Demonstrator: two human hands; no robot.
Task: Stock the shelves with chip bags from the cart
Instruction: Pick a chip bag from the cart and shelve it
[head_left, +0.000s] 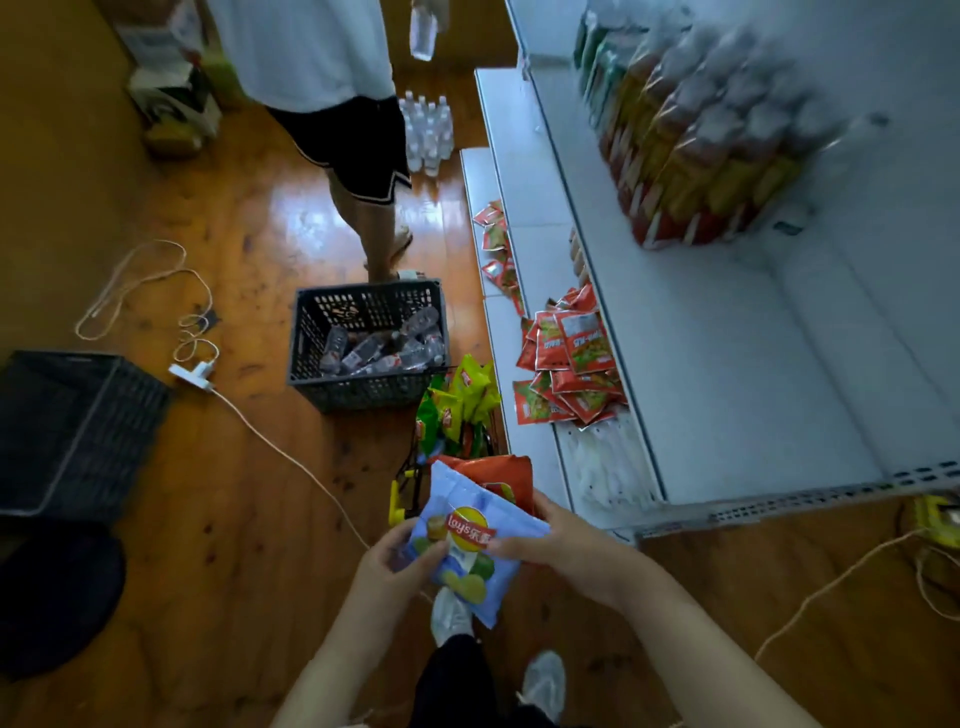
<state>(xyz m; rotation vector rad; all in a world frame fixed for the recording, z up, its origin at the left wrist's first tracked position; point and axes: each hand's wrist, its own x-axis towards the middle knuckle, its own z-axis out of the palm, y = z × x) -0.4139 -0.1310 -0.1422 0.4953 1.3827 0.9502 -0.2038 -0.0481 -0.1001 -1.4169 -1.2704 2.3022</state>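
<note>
A light-blue Lay's chip bag (470, 540) is held low in the middle of the view by both hands. My left hand (392, 564) grips its left edge and my right hand (561, 551) grips its right side. An orange-red chip bag (501, 478) lies just behind it, partly under my right hand. Beyond them the cart (402, 501), with a yellow handle part, holds yellow and green chip bags (460, 402). The white shelves (727, 389) stand to the right, with red snack packets (569, 364) piled on a lower shelf.
A dark crate of water bottles (369, 343) sits on the wood floor ahead, a person (337, 114) standing behind it. Another dark crate (72, 431) is at the left. A white power strip with cable (195, 374) crosses the floor. Packed bottles (696, 140) fill the upper shelf.
</note>
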